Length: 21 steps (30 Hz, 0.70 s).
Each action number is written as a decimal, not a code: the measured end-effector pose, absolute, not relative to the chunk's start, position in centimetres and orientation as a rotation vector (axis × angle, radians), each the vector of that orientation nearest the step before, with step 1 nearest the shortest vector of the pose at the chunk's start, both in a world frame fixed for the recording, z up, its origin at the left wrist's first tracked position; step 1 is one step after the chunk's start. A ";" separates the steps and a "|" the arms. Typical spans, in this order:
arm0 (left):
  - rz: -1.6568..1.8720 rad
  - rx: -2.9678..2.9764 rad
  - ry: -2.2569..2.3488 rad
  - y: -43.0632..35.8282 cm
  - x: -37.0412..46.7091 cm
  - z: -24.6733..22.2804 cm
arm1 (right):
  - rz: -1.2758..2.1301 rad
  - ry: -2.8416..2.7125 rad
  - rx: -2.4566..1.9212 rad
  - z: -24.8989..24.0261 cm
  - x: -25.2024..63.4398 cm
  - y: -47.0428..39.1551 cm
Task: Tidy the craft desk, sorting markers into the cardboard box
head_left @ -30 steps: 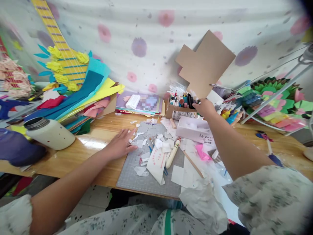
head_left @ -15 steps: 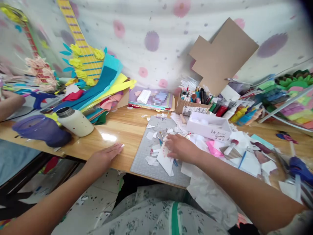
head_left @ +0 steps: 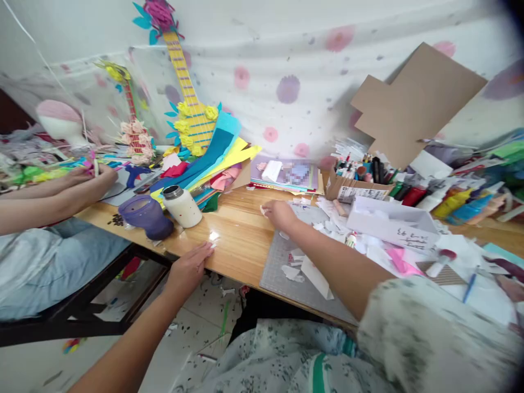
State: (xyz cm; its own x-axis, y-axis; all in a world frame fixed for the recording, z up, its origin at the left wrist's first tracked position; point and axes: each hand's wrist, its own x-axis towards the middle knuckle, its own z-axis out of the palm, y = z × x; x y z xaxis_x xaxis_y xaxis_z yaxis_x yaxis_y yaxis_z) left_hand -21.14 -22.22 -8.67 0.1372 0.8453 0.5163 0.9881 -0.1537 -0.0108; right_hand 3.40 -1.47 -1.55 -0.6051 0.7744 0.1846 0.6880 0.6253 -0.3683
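My left hand (head_left: 190, 267) lies near the table's front edge, fingers stretched out flat, with a tiny white bit at the fingertips. Farther back, over the wooden top beside the cutting mat's far left corner, my right hand (head_left: 279, 214) has its fingers closed on a small scrap of white paper (head_left: 262, 210). My right forearm crosses the grey cutting mat (head_left: 272, 267) and hides part of it. On that mat rest a folded white paper piece (head_left: 317, 277) and torn paper scraps (head_left: 292, 273).
Left of my hands stand a purple jar (head_left: 145, 217) and an open cream bottle (head_left: 183, 207). A white box (head_left: 391, 224), a carton of pens (head_left: 356, 185) and paint bottles (head_left: 413, 195) crowd the right. At far left a co-worker's hands (head_left: 92, 183) hold something small.
My right hand has left the folded paper on the mat and moved to the far left, now pinching a scrap. My left hand stays by the front edge. The view has swung left.
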 end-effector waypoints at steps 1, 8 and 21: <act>-0.585 -2.072 -1.760 -23.0 -21.2 -8.9 | 0.374 -2.571 -1.176 -2.3 1.2 -1.9; -0.837 -1.820 -1.845 -28.4 -23.0 -9.3 | 0.350 -2.899 -0.626 -5.4 -8.7 -12.3; -1.004 -1.655 -1.860 -24.0 -23.1 -5.3 | 0.201 -2.899 -0.364 -5.1 -10.8 -10.7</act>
State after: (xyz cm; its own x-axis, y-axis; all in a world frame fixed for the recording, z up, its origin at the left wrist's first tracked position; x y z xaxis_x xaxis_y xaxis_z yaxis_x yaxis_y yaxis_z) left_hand -23.12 -24.02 -5.35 -0.1760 0.6455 0.7432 0.9755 0.0132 0.2195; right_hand -10.77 -10.71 -5.08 -0.9470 0.2577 0.1918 0.2287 0.9601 -0.1607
